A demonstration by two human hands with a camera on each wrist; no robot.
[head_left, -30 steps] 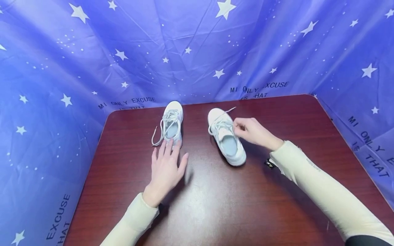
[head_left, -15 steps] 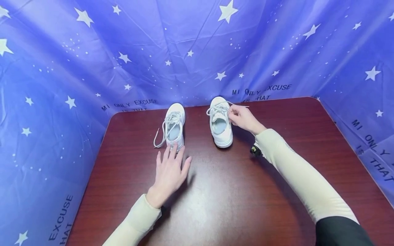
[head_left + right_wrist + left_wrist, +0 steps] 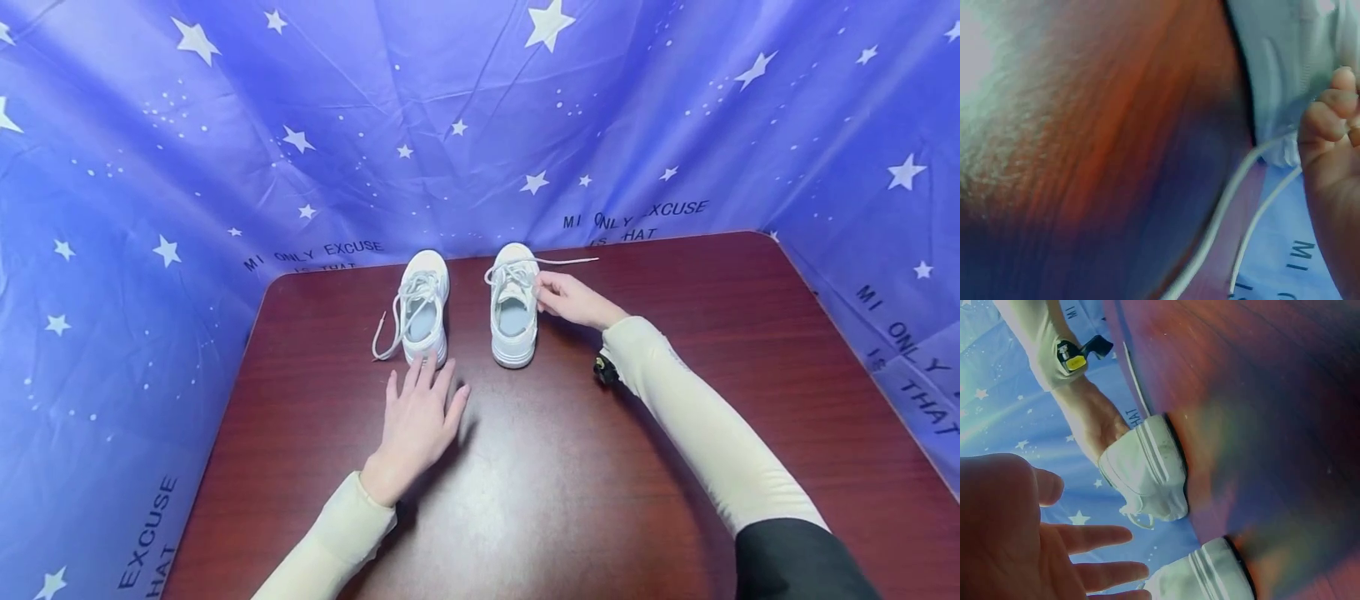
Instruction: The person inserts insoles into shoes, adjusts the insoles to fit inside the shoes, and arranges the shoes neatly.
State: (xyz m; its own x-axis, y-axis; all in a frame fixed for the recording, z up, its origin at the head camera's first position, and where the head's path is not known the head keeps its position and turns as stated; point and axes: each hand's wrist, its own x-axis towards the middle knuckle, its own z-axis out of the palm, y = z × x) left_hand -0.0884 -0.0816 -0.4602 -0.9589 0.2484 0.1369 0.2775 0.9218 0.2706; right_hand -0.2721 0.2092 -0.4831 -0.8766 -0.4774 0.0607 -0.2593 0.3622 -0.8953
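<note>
Two white sneakers with loose white laces stand side by side near the back of the table, toes away from me. In the head view, my left hand [image 3: 416, 421] is spread with straight fingers at the heel of the left sneaker [image 3: 426, 315]; whether the fingertips touch it I cannot tell. My right hand [image 3: 573, 297] holds the right sneaker [image 3: 513, 310] by its outer side, near the lacing, with curled fingers [image 3: 1329, 119]. One lace [image 3: 566, 261] of that shoe runs out to the right above the hand. In the left wrist view both heels show.
The dark red wooden table [image 3: 480, 467] has rounded back corners. A blue star-printed curtain [image 3: 457, 167] hangs behind and along both sides, close to the sneakers' toes. A small black device [image 3: 606, 369] sits under the right wrist.
My right hand has brought the right sneaker leftward and turned it from slanted to straight, closer to the left one. My left hand has stayed nearly still, shifting slightly back.
</note>
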